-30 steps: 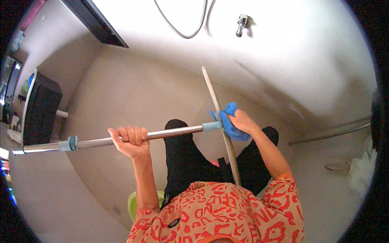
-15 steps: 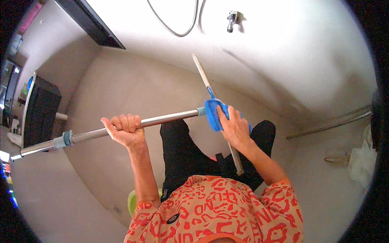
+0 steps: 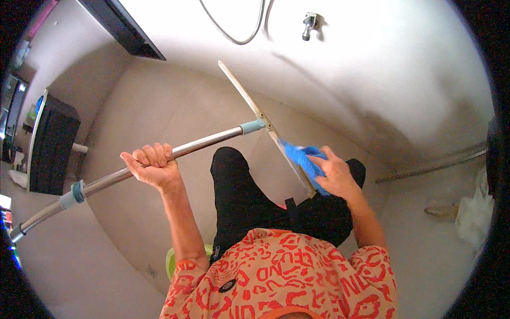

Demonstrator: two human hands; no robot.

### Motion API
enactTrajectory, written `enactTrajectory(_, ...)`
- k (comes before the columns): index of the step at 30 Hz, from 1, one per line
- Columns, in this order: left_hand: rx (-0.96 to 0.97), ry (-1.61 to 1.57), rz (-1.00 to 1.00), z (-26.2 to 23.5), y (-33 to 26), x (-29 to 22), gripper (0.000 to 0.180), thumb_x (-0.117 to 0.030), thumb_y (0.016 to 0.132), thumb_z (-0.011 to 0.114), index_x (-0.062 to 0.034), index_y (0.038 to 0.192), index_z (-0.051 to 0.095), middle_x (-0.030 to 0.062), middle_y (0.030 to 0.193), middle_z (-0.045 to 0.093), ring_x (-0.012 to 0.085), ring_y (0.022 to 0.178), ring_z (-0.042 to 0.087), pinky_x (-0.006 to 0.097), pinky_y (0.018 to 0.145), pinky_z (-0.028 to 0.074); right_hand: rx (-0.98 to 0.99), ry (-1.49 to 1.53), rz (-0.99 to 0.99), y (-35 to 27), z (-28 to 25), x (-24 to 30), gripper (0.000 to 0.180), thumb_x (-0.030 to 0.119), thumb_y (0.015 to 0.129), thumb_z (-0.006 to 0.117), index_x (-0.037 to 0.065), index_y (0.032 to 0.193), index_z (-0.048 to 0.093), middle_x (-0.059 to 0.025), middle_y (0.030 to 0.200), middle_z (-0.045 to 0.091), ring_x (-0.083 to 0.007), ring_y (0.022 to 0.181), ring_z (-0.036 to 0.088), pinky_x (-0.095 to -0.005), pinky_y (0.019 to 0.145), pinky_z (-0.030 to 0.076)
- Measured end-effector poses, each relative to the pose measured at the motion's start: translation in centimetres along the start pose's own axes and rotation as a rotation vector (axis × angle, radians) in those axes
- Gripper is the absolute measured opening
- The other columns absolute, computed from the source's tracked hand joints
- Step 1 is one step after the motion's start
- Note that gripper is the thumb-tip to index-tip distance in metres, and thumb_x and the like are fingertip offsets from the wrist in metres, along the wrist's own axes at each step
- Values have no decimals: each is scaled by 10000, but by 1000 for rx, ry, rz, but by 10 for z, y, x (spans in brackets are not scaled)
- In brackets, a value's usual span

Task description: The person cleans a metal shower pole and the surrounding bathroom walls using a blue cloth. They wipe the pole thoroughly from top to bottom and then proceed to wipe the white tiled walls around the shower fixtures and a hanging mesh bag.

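My left hand [image 3: 156,166] is wrapped round the metal pole [image 3: 207,142] of a floor squeegee, near the pole's middle. The pole slants up from the far left, with pale blue collars along it. At its right end, the long narrow squeegee head [image 3: 241,91] runs crosswise, from near the wall down toward my right thigh. My right hand [image 3: 339,174] grips a blue cloth [image 3: 304,157], bunched against the near half of the head. The cloth hides part of that half, and the fingertips are partly lost in its folds.
A metal tap [image 3: 310,25] and a hanging hose [image 3: 234,40] are at the wall ahead. On the left stands a black cabinet [image 3: 54,143]; a light green tub [image 3: 170,264] sits beside my left arm. A white plastic bag [image 3: 474,219] hangs at the right.
My right hand and the cloth have moved down and right along the squeegee head, uncovering its middle joint. The head has shifted left, and the left hand has moved slightly left with the pole.
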State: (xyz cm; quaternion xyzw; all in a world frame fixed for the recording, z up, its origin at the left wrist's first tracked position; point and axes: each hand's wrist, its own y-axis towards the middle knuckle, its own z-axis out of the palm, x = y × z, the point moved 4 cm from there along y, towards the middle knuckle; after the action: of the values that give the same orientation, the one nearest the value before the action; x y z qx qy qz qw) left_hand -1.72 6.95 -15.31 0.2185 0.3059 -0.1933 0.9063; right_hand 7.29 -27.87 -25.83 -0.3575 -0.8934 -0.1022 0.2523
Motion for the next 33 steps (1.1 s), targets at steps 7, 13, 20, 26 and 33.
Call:
enactTrajectory(7, -19, 0, 23, -8, 0, 0, 547, -470, 949, 345, -173, 512, 205, -47, 419, 168, 92, 397, 121, 266, 398, 154, 366, -174, 44, -10, 34, -16, 274, 97, 674, 655, 200, 928, 646, -90, 925, 497, -282, 899, 545, -406, 704, 471)
enactTrajectory(13, -43, 70, 17, 8, -19, 13, 538, -478, 943, 366, -158, 530, 240, -46, 431, 197, 92, 392, 158, 276, 384, 147, -253, -70, 164, 6, -34, 32, 389, 98, 664, 658, 182, 1041, 617, -115, 967, 504, -311, 915, 550, -407, 737, 484)
enactTrajectory(20, -200, 53, -166, 17, -33, 31, 515, -443, 932, 426, -152, 536, 270, -28, 432, 238, 107, 381, 216, 291, 380, 211, -510, -80, -269, 88, 18, 157, 541, 33, 667, 611, 160, 1190, 551, -123, 1107, 508, -295, 921, 539, -406, 700, 476)
enactTrajectory(26, -290, -36, -319, -2, -33, 24, 477, -416, 932, 416, -142, 567, 277, -15, 436, 224, 119, 390, 192, 316, 421, 247, -420, -281, 28, 97, 40, 162, 546, 69, 626, 684, 171, 1147, 554, -78, 1027, 553, -294, 883, 535, -414, 630, 462)
enactTrajectory(33, 202, -51, -324, -19, -33, -14, 283, -277, 887, 520, -103, 1101, 457, 169, 970, 570, 288, 929, 559, 455, 809, 445, -467, -177, -11, 89, 46, 157, 443, 38, 635, 670, 92, 1068, 591, -130, 989, 600, -346, 859, 539, -429, 748, 460)
